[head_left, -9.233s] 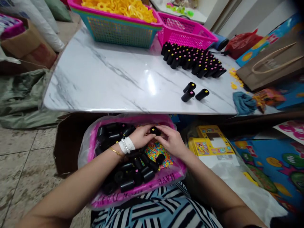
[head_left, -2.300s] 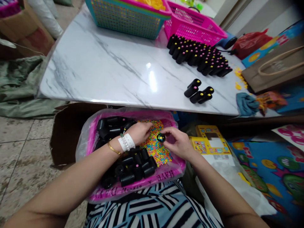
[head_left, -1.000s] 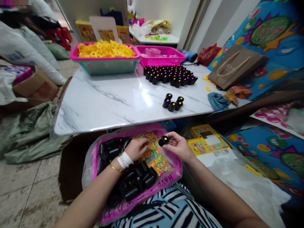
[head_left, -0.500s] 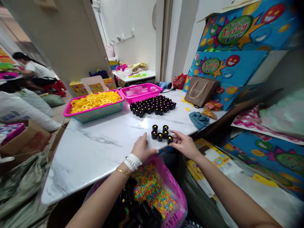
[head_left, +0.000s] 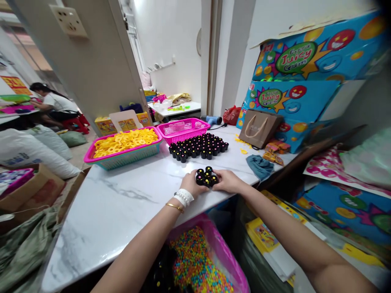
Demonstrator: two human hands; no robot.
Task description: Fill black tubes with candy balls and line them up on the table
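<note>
Several small black cylinders [head_left: 207, 180] with coloured dots on top stand bunched near the table's front edge. From the left side my left hand [head_left: 192, 185] presses against the bunch, and my right hand [head_left: 227, 182] closes on it from the right, so the cylinders are gripped between both hands. A larger cluster of the same black cylinders [head_left: 198, 146] stands farther back on the table. Below the edge, near my lap, a pink tub [head_left: 227, 244] holds many small coloured balls [head_left: 195, 256], with more black pieces [head_left: 160, 268] lying at its left.
On the white marbled table [head_left: 116, 211] stand a basket [head_left: 128, 158] of yellow ring-shaped pieces and a pink basket [head_left: 183, 128]. At right are a brown paper bag [head_left: 259, 128], a blue cloth [head_left: 259, 166] and blue gum boxes [head_left: 293, 101]. A person [head_left: 53, 103] sits far left.
My hands have come together around the small group of cylinders, which now stand packed closely. Before, they were looser, with my left hand open beside them and my right hand at one cylinder.
</note>
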